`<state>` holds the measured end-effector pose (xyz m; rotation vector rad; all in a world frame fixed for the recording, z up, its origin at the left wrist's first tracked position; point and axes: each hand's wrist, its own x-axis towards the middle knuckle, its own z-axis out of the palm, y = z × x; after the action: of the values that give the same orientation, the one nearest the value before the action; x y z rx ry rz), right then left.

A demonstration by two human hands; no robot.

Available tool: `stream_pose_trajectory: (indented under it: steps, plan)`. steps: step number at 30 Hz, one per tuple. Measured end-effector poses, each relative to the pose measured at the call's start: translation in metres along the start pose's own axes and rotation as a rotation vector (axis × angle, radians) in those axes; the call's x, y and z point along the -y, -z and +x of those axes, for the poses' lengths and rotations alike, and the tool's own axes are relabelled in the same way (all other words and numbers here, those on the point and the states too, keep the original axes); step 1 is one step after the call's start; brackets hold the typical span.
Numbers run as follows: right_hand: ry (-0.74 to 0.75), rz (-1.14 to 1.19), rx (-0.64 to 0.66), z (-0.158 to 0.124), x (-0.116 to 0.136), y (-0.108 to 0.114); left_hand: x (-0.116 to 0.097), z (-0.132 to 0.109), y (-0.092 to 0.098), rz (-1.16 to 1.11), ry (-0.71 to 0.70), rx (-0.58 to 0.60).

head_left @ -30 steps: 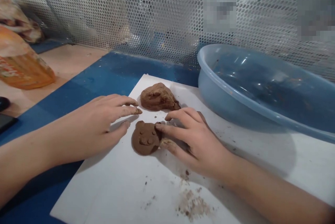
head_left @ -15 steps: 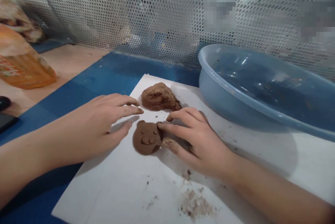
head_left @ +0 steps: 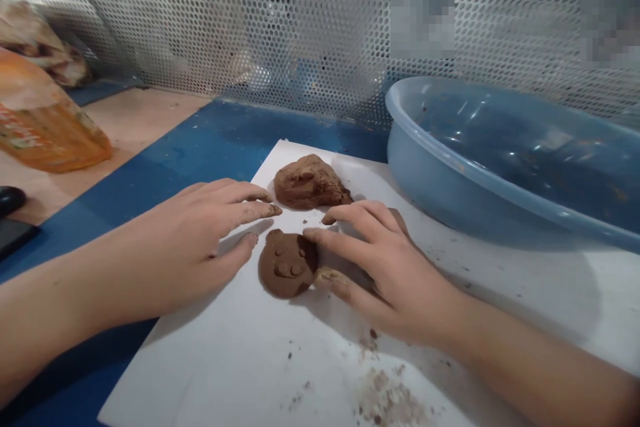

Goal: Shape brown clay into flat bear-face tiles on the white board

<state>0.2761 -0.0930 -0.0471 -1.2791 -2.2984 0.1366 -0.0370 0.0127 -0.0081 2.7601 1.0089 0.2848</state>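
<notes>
A flat round clay bear face [head_left: 287, 270] lies on a white board [head_left: 225, 354], with a small ear at its upper left, dot eyes and a raised muzzle. My right hand [head_left: 373, 260] rests at its right side, fingers apart, the index fingertip over the upper-right ear and hiding it. The right thumb is close against the disc's edge. My left hand [head_left: 210, 230] hovers to the left with fingers spread, its clay-smeared tips short of the disc. Behind both hands sits a rough lump of brown clay [head_left: 310, 182].
A large blue plastic basin [head_left: 450, 194] stands at the right. An orange bottle [head_left: 50, 120] and a black object [head_left: 13, 200] are at the left. Clay crumbs [head_left: 387, 397] dot the board's front. A perforated metal panel [head_left: 200, 20] closes off the back.
The view has shifted slightly, moving the scene a little to the right. Both hands keep nearly the same pose, and the right index fingertip now covers the bear's right ear more.
</notes>
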Motion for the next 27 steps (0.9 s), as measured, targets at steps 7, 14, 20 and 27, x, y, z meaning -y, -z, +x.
stream_pose_trajectory:
  steps: [7,14,20,27]
  plan:
    - [0.009,-0.004,-0.116,-0.0002,-0.0003,-0.0012,-0.0053,0.0036,0.0003,-0.017,-0.019,0.017]
    - [-0.046,0.067,-0.294,-0.0006,-0.0035,-0.0021,-0.0095,0.0045,-0.0026,-0.032,0.040,-0.064]
    - [-0.018,0.087,-0.287,-0.0012,-0.0042,-0.0008,-0.0097,-0.0020,-0.0059,0.006,0.032,-0.069]
    - [-0.011,0.060,-0.334,0.0016,-0.0039,-0.0008,-0.0019,0.0039,-0.0032,-0.045,0.131,-0.128]
